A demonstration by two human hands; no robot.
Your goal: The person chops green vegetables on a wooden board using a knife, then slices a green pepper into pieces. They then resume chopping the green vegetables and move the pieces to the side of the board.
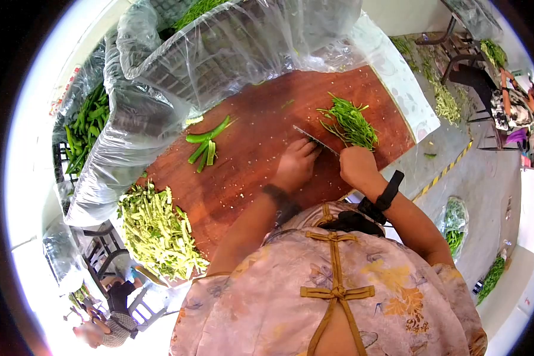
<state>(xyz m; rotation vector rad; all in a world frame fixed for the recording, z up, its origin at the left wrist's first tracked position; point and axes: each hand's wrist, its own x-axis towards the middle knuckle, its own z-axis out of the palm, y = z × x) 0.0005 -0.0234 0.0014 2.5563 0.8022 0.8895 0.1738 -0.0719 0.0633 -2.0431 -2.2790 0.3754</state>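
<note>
a big brown board (249, 145) carries the food. a big basket lined with clear plastic (219, 56) stands along its far edge. another plastic-lined basket (104, 169), with long green peppers (89, 127) in it, is beyond the far left corner. a big pile of pale green cut strips (157, 231) covers the left end of the board. a smaller heap of thin dark green strips (351, 121) lies near the right edge.

the right hand (362, 171) is curled tight around the handle of a knife (317, 141), left of that heap. the left hand (295, 166) is over the board, nearer the near edge than the far one, with its fingers bent just beside the blade. i cannot tell if it pinches anything. some green pepper pieces (206, 142) lie in the left half, between the pale pile and the far edge.
</note>
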